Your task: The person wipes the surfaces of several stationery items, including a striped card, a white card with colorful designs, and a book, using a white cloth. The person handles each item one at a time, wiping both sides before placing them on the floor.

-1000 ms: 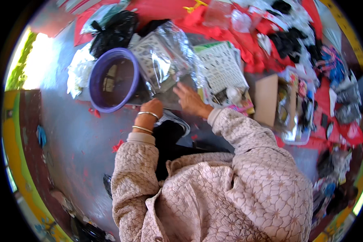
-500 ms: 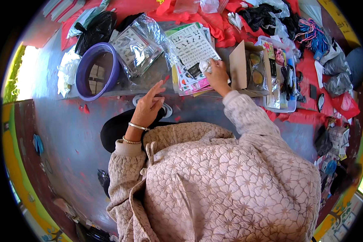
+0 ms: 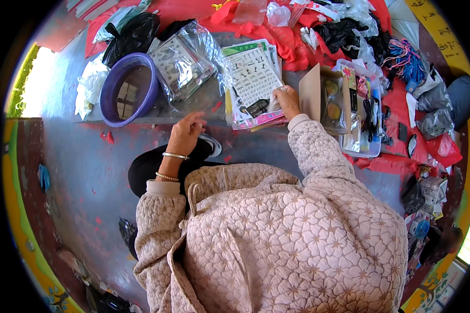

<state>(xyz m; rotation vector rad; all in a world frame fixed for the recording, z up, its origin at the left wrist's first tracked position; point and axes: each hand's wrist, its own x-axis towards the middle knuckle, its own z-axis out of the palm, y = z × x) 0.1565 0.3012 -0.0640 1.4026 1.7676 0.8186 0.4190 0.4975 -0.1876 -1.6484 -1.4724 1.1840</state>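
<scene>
My right hand point(image 3: 287, 100) is closed at the right edge of a stack of printed sheets, its fingers pressed down near the top one. A little white of a crumpled wad, perhaps cloth or tissue, shows at its fingertips; the rest is hidden. That top sheet point(image 3: 253, 78) is white with rows of small black pictures and letters. Beneath it, a pink-edged sheet point(image 3: 250, 123) and a green-edged one stick out. My left hand point(image 3: 187, 133) hangs in the air before the ledge, fingers loosely bent and apart, with nothing in it.
Left of the sheets lie plastic-wrapped prints point(image 3: 180, 65) and a purple basin point(image 3: 154, 86). To the right stand an open cardboard box point(image 3: 310, 93) with sunglasses and a clear plastic bin point(image 3: 368, 151) of small goods. Plastic bags and red cloth point(image 3: 224, 23) lie behind.
My right hand has moved down and slightly right over the sheets, and the white wad is now mostly covered. My left hand has drawn back a little, its fingers more bent.
</scene>
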